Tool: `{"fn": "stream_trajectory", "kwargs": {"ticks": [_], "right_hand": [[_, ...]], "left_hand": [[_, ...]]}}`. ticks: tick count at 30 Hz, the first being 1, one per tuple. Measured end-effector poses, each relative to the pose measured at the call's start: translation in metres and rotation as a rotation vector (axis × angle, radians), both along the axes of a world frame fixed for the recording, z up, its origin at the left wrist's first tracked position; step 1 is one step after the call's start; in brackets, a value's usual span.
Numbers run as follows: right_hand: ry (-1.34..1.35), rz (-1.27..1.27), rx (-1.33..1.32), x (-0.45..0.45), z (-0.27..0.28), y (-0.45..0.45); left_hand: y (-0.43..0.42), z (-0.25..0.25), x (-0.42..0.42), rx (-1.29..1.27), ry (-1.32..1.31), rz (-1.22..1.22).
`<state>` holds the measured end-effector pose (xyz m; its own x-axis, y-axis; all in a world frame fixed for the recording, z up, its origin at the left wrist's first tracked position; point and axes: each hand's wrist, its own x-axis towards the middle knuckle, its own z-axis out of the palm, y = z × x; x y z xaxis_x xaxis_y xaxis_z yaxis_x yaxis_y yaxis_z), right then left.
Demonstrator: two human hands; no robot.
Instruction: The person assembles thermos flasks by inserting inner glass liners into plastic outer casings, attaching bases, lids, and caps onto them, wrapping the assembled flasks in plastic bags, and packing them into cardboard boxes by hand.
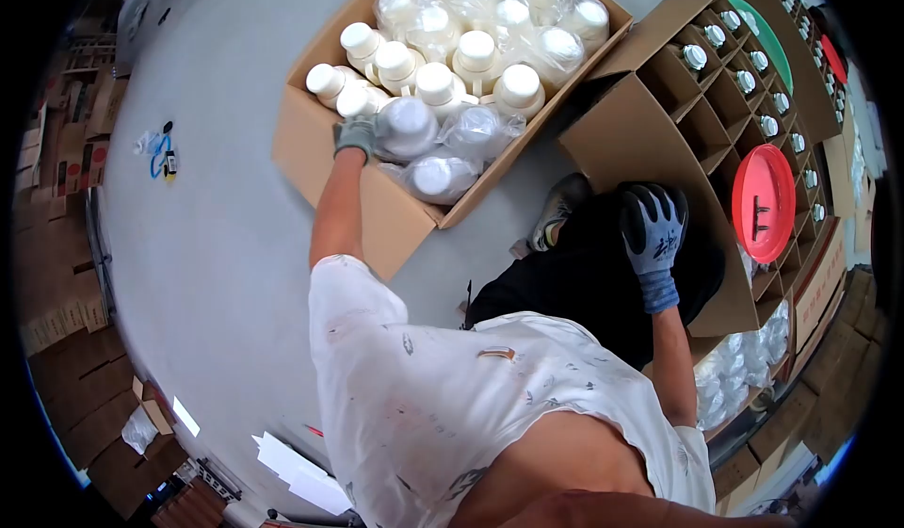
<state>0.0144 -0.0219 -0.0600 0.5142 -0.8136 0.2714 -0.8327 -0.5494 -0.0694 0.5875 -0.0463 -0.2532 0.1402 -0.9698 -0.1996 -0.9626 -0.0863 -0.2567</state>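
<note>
Gloved in grey, my left hand (356, 136) reaches into an open cardboard box (325, 156) at its near left corner. Its fingers touch or lie beside a white bottle (407, 127) in clear plastic; whether they grip it is hidden. Several white capped bottles (435, 85) fill the box, some bare and some bagged. My right hand (653, 227), in a grey and black glove, rests on my dark-clothed knee with its fingers lying over it. No object shows in it. Right of this hand stands a box flap (650, 161).
A divided carton (702, 132) with white-capped bottles stands at the right, bearing a red dish (764, 203) and a green dish (765, 43). Plastic-wrapped items (744, 368) are below it. Small blue and black items (163, 156) lie on the floor at left.
</note>
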Motion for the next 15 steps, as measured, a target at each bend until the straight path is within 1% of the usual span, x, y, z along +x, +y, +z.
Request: {"fn": "stream_trajectory", "kwargs": {"ticks": [2,3,4,5,7,9,11,12,13,14,15], "right_hand": [[-0.065,-0.005,-0.035,0.003,0.001,0.0],[-0.078,-0.001,-0.044,0.004,0.0,-0.001],[-0.092,0.003,-0.052,0.004,-0.001,-0.001],[-0.104,0.008,-0.06,0.005,-0.002,0.0],[-0.121,0.032,-0.046,0.009,0.002,-0.002],[-0.13,0.06,-0.039,0.01,0.006,-0.003],[-0.14,0.068,-0.044,0.009,0.006,-0.004],[-0.159,0.067,-0.055,0.008,0.006,-0.006],[-0.163,0.056,-0.057,0.005,0.005,-0.005],[-0.171,0.044,-0.063,0.002,0.004,-0.006],[-0.185,0.023,-0.06,-0.001,0.003,-0.003]], "left_hand": [[-0.01,0.035,-0.011,0.103,-0.105,0.003],[-0.021,0.066,-0.021,0.149,-0.163,0.002],[-0.034,0.092,-0.039,-0.002,0.089,0.07],[-0.046,0.105,-0.063,-0.152,0.341,0.139],[-0.066,0.091,-0.109,-0.342,0.624,-0.066],[-0.086,0.064,-0.149,-0.372,0.094,-0.373],[-0.109,0.012,-0.145,-0.165,-0.039,-0.326],[-0.12,0.007,-0.148,0.068,0.016,-0.093],[-0.13,0.007,-0.15,0.084,0.016,0.023],[-0.139,0.009,-0.148,0.139,0.068,0.088],[-0.14,0.024,-0.148,0.205,0.112,0.146]]}}
